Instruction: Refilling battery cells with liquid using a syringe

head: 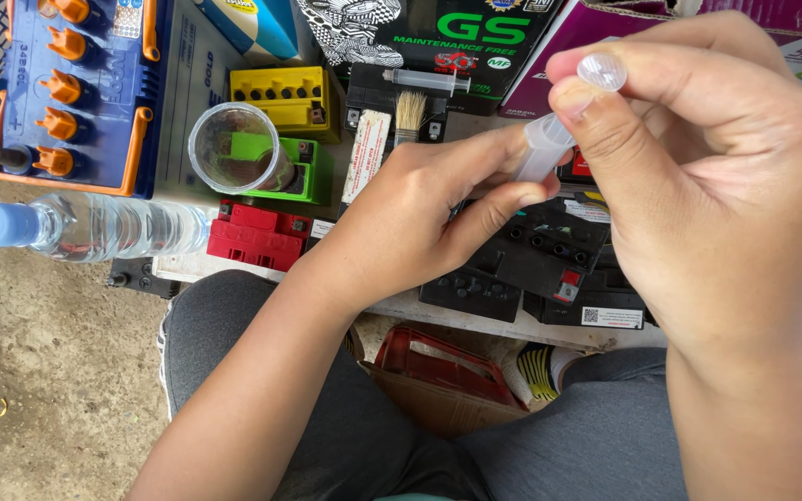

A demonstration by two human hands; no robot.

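Left hand (420, 213) grips syringe (542, 148) barrel; right hand (698, 186) pinches its plunger (axis slanting up toward right hand)

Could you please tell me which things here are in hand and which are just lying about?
In hand: syringe, held by left hand and right hand.

Lying about: water bottle, clear cup, brush, second syringe, red battery.
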